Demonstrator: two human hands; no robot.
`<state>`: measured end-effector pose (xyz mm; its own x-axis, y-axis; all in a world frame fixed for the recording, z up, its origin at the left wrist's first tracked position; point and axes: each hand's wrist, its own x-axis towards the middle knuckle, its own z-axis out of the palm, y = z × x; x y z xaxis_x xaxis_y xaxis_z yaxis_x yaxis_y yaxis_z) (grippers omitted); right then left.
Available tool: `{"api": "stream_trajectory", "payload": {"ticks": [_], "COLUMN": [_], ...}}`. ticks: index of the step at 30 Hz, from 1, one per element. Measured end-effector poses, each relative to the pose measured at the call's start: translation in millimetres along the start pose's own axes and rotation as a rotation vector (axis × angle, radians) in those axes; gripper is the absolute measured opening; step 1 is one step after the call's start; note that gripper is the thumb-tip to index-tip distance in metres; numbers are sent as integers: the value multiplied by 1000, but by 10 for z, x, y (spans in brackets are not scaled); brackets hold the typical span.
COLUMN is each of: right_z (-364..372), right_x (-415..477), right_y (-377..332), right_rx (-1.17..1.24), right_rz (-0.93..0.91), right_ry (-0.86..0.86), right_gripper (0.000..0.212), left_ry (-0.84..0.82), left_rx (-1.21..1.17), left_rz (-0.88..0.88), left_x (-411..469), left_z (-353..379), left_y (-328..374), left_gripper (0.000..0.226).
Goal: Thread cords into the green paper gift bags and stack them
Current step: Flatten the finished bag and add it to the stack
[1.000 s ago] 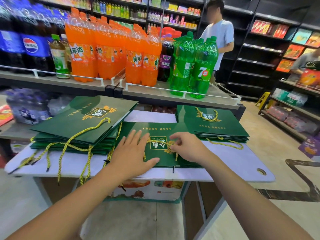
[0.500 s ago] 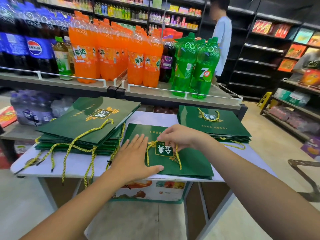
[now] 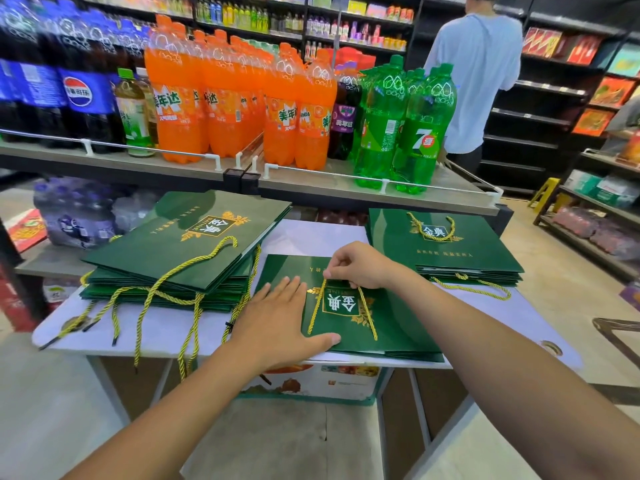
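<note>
A flat green paper gift bag [image 3: 391, 327] lies on the white table [image 3: 166, 327] in front of me. My left hand [image 3: 277, 317] presses flat on its left part, fingers straight. My right hand [image 3: 360, 265] pinches the top of the bag's gold cord [image 3: 363, 306], which runs in a loop over the printed logo. A stack of green bags [image 3: 187, 251] with several loose gold cords hanging over the table edge sits at the left. A second, neater stack of bags [image 3: 446, 244] lies at the right.
A shelf [image 3: 346, 188] of large orange, green and dark soda bottles runs behind the table. A person in a light shirt [image 3: 481, 74] stands at the back right beside dark shelving. A printed carton [image 3: 311, 382] sits under the table.
My right hand has moved up and away across the bag, drawing the gold cord out into a longer straight loop. My left hand stays pressed on the bag.
</note>
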<state>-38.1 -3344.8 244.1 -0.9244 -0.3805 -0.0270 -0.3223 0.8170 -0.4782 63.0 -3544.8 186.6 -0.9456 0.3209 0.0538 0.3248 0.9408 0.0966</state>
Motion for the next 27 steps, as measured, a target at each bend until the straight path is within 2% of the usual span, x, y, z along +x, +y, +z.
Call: {"api": "stream_trajectory", "payload": {"ticks": [4,10,17,22,25,27], "right_z": [69,185,98,-207,-278,-241], "right_x": [-18,-95,-215,-634,-942,-1116], "right_y": [126,240,154,317,567,714], "right_rx": [12,-98,-55,-13,-48,-92], "right_rz": [-77,-199,-169,27,244,378], "right_ry": [89,264,263,416,483,456], "right_gripper": [19,19,27,18,34,47], "left_ry": [0,-7,-2,42,89,136], "left_rx": [17,27,29,-31,-121,-127], "left_rz": [-4,-9,-2,-11,36,89], "left_x": [-4,-4,0,-22,-28,-31], "left_z": [-2,4,9,22,-28,-89], "left_y": [9,14,9,1,-7,10], "left_gripper": [121,120,121,122,112,99]}}
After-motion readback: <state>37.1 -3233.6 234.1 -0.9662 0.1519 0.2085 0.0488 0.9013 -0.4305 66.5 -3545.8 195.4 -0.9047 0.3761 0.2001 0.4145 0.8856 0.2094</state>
